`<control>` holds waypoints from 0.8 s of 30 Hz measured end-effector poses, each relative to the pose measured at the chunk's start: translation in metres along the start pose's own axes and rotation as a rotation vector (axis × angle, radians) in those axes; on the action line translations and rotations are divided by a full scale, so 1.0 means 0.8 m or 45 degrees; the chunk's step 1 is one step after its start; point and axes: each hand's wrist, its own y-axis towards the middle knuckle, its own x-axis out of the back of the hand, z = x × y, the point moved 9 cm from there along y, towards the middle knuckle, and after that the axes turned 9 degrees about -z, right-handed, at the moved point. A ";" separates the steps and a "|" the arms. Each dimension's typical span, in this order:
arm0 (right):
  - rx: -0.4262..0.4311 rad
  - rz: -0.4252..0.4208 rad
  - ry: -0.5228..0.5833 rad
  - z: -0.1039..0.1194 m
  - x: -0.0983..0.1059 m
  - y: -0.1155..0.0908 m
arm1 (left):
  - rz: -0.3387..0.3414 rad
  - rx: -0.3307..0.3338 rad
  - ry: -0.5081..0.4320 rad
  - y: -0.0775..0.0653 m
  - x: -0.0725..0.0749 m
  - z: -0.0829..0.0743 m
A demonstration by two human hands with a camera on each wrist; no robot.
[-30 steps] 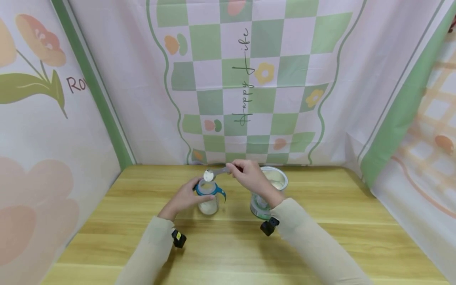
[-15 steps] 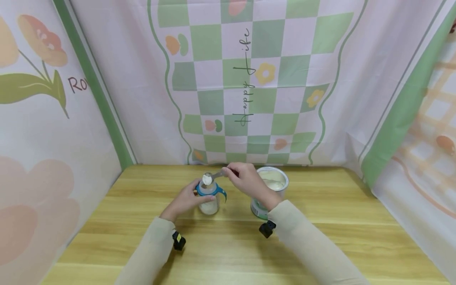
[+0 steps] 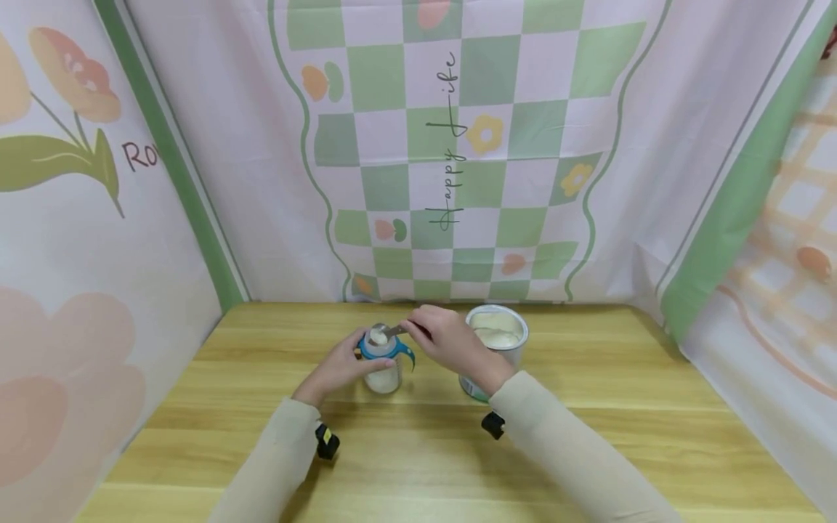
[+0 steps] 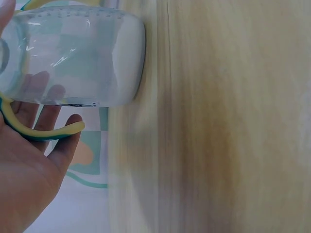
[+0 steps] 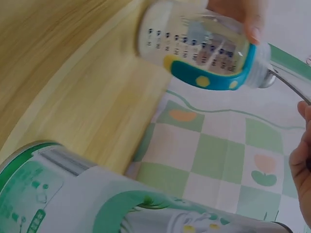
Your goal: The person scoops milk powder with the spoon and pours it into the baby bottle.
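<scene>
Baby bottle (image 3: 382, 379): there it was, upright on the wood-grain bench (image 3: 418, 457), towards the far side and left of the middle, clear-walled, scale printed down its side, white contents low inside, and that blue handle (image 5: 187, 73) with yellow dots curving out on the right!
Left hand (image 3: 340, 369): in from the near left, fingers wrapped round the bottle's upper part, thumb across the near side, a firm hold.
Right hand (image 3: 451, 345): over from the right, fingers narrow, pinching the handle end of a metal spoon (image 3: 395, 330).
Spoon's bowl: right at the bottle's mouth, with white powder (image 3: 378, 337) showing in it from above.
Powder tin (image 5: 112, 194): to the right of the bottle, well apart from it, green and white print on its wall, top open, pale powder (image 3: 495, 334) inside, its near side partly covered by the right hand and wrist.
Wrists: beige sleeves (image 3: 569, 443) on both, a small black camera (image 3: 327, 442) at each.
Far side: a hanging cloth (image 3: 379, 80) in green and white checks, lettered "Happy Life".
</scene>
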 end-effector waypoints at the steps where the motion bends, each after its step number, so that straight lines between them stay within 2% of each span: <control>1: 0.027 -0.005 -0.024 0.002 0.000 -0.001 | 0.004 0.000 0.001 0.000 0.000 0.001; 17: 0.405 -0.071 -0.284 0.032 -0.002 -0.019 | 0.008 0.005 -0.012 -0.003 -0.001 -0.002; 24: 0.537 0.004 -0.403 0.046 -0.006 -0.028 | 0.023 -0.008 -0.022 -0.004 -0.002 -0.004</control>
